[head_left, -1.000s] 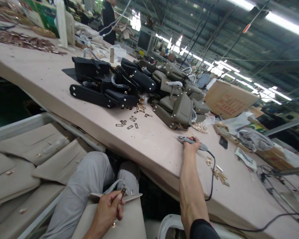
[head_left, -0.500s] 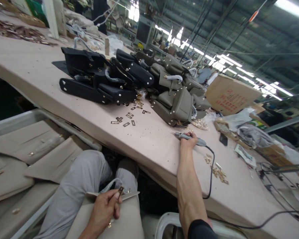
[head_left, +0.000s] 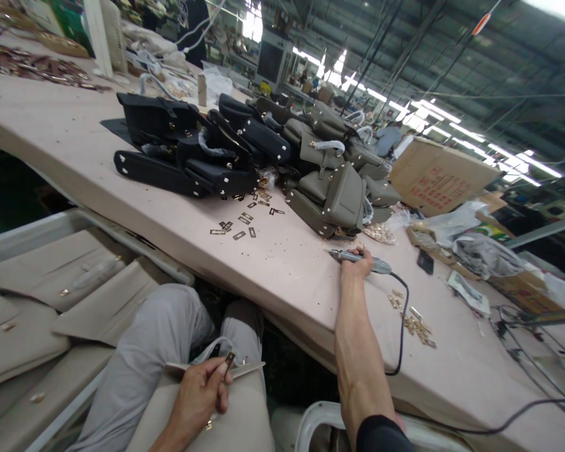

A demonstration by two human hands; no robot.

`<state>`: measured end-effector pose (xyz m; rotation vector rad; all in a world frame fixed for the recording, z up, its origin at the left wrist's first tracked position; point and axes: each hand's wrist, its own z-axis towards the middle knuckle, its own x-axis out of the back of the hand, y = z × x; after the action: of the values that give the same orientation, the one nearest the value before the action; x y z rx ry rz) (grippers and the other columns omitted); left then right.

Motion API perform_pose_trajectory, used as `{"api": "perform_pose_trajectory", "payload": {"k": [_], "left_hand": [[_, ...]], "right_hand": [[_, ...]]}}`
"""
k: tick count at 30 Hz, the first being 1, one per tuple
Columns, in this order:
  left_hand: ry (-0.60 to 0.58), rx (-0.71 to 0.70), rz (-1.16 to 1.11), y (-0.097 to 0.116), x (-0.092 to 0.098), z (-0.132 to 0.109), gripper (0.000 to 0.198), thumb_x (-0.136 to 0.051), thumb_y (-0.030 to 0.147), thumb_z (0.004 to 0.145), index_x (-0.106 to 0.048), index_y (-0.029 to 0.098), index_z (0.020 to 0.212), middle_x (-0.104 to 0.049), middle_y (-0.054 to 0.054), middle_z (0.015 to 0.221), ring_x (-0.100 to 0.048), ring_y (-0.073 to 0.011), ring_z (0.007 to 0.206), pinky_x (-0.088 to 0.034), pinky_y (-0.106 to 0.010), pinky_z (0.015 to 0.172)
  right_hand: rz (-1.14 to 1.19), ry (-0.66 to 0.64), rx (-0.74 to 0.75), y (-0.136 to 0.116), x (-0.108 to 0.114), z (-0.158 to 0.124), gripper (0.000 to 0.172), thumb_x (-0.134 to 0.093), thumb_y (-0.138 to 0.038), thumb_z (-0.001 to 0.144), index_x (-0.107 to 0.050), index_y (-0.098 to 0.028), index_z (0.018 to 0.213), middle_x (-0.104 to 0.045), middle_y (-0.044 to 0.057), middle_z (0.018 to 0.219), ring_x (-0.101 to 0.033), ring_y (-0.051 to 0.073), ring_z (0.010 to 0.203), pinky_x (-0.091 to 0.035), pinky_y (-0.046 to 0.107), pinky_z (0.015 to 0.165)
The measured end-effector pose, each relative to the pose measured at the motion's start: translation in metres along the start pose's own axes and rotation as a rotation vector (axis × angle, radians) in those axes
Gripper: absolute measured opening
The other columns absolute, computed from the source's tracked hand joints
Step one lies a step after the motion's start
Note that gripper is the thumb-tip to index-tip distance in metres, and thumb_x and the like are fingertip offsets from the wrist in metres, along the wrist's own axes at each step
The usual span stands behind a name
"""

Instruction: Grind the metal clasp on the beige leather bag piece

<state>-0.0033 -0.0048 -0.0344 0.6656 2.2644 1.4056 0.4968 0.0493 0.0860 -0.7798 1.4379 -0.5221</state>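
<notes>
My right hand (head_left: 359, 262) is closed around a grey corded electric screwdriver (head_left: 380, 266), held low over the table with its tip pointing left. Down at my lap, my left hand (head_left: 202, 394) pinches a small slotted metal plate (head_left: 228, 359) between thumb and fingers. Beneath that hand a beige handbag (head_left: 245, 408) rests on my legs, with a small gold fitting (head_left: 209, 425) on its front and a wrapped strap near its top edge. Similar slotted plates (head_left: 245, 218) lie scattered on the table ahead.
Black handbags (head_left: 169, 125) and olive-grey handbags (head_left: 343, 201) are piled on the long table (head_left: 282, 282). Gold plates (head_left: 418, 326) lie right of the screwdriver's cord, near a phone (head_left: 424, 262). A bin at left holds beige bags (head_left: 89, 314). A cardboard box (head_left: 440, 176) stands behind.
The view has shifted very slightly. Both hands keep their positions, with the screwdriver in the right and the metal plate in the left.
</notes>
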Motion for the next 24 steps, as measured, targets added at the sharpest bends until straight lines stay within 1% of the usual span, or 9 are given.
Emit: {"api": "perform_pose_trajectory", "payload": {"k": [5,8,15,19,24], "left_hand": [[-0.002,-0.004,0.007,-0.0024,0.0013,-0.0007,0.051,-0.056,0.067,0.087,-0.064,0.018,0.074,-0.060,-0.002,0.039,-0.048,-0.0131,0.033,-0.031,-0.022,0.043],[0.001,-0.015,0.022,-0.0017,0.0010,-0.0014,0.051,-0.055,0.066,0.088,-0.064,0.018,0.074,-0.061,-0.003,0.040,-0.049,-0.0133,0.033,-0.032,-0.022,0.043],[0.001,-0.014,0.023,-0.0002,0.0006,-0.0019,0.052,-0.054,0.068,0.086,-0.063,0.019,0.072,-0.060,-0.002,0.039,-0.049,-0.0146,0.033,-0.032,-0.023,0.043],[0.002,-0.017,0.028,0.0022,0.0010,-0.0026,0.053,-0.055,0.069,0.085,-0.063,0.019,0.071,-0.060,-0.002,0.039,-0.050,-0.0152,0.034,-0.033,-0.024,0.043],[0.000,-0.015,0.009,0.0000,0.0011,-0.0032,0.053,-0.055,0.070,0.086,-0.064,0.018,0.074,-0.061,-0.003,0.040,-0.050,-0.0144,0.033,-0.032,-0.024,0.043]], "right_hand": [[0.040,0.020,-0.021,-0.0006,-0.0002,-0.0003,0.016,-0.057,-0.015,0.084,-0.042,-0.021,0.084,-0.050,-0.008,0.071,-0.045,0.005,0.049,-0.046,0.017,0.049],[0.055,0.031,-0.026,-0.0011,-0.0003,-0.0011,0.017,-0.058,-0.015,0.084,-0.043,-0.021,0.085,-0.051,-0.008,0.071,-0.046,0.005,0.050,-0.045,0.017,0.049],[0.069,0.077,-0.025,-0.0044,-0.0001,-0.0024,0.017,-0.058,-0.012,0.080,-0.043,-0.021,0.080,-0.050,-0.008,0.065,-0.045,0.005,0.046,-0.046,0.018,0.048],[0.063,0.079,-0.011,-0.0051,0.0007,-0.0038,0.020,-0.061,-0.013,0.078,-0.043,-0.021,0.079,-0.051,-0.009,0.065,-0.045,0.006,0.045,-0.046,0.018,0.047],[0.078,0.080,-0.005,-0.0041,0.0024,-0.0040,0.016,-0.059,-0.012,0.078,-0.045,-0.021,0.080,-0.052,-0.007,0.067,-0.047,0.006,0.048,-0.046,0.018,0.047]]}}
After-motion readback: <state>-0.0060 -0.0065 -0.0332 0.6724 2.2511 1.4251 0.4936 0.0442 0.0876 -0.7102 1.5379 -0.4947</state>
